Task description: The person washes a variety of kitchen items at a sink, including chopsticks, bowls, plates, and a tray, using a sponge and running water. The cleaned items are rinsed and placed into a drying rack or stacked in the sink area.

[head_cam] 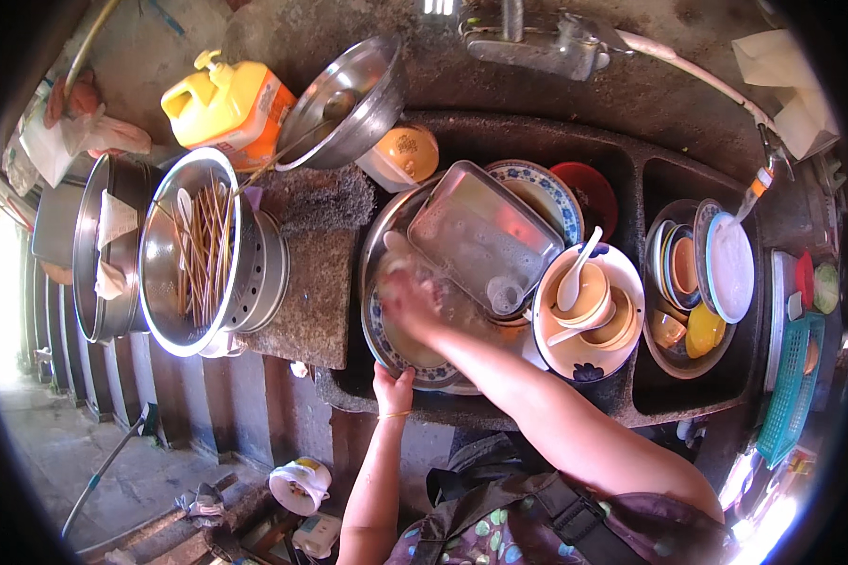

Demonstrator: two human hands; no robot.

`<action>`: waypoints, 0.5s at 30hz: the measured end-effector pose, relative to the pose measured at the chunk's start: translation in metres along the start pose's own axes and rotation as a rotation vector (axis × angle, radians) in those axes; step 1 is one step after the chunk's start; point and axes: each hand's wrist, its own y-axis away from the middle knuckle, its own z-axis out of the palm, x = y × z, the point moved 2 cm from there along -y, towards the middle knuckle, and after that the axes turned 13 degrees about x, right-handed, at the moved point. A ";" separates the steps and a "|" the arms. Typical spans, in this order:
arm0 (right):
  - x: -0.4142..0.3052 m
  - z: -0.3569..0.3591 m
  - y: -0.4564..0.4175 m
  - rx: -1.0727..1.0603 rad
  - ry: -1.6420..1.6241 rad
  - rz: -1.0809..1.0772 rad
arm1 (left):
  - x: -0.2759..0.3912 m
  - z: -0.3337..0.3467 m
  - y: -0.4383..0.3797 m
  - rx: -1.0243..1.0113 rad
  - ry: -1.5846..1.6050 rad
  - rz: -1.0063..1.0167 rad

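Note:
My left hand [393,385] grips the near rim of a large round metal basin [369,339] in the left sink bowl. My right hand [413,300] is inside the basin, over a blue-flowered plate [424,371] in cloudy water. Motion blurs its fingers, and a pale patch at them cannot be made out. A rectangular metal tray [480,233] with suds leans in the basin beside it. To the right, a white enamel basin [548,346] holds several small yellowish bowls [593,289] and white spoons [579,272].
Water runs from a hose [756,187] onto a pale plate [731,268] in the right sink bowl, among stacked dishes. A perforated metal colander [157,311] of chopsticks [208,247] stands left on the stone ledge [311,296]. Behind are a tilted metal bowl [367,92] and a yellow jug [230,99].

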 end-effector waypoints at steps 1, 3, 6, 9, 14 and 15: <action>0.029 0.006 -0.006 0.104 0.029 0.008 | 0.002 0.002 0.001 -0.016 -0.035 0.020; 0.072 0.008 -0.001 0.148 0.044 -0.020 | 0.007 0.001 0.001 -0.038 -0.188 0.107; 0.090 -0.002 0.025 0.031 0.064 0.027 | 0.034 0.003 0.007 0.190 -0.651 0.503; 0.064 -0.033 0.045 -0.151 0.368 0.086 | 0.060 0.005 0.010 0.295 -0.893 0.602; 0.076 -0.035 0.065 -0.128 0.545 0.054 | 0.049 0.012 -0.001 0.274 -1.046 0.466; 0.080 -0.035 0.068 -0.120 0.509 0.058 | 0.049 0.013 -0.003 0.292 -1.067 0.454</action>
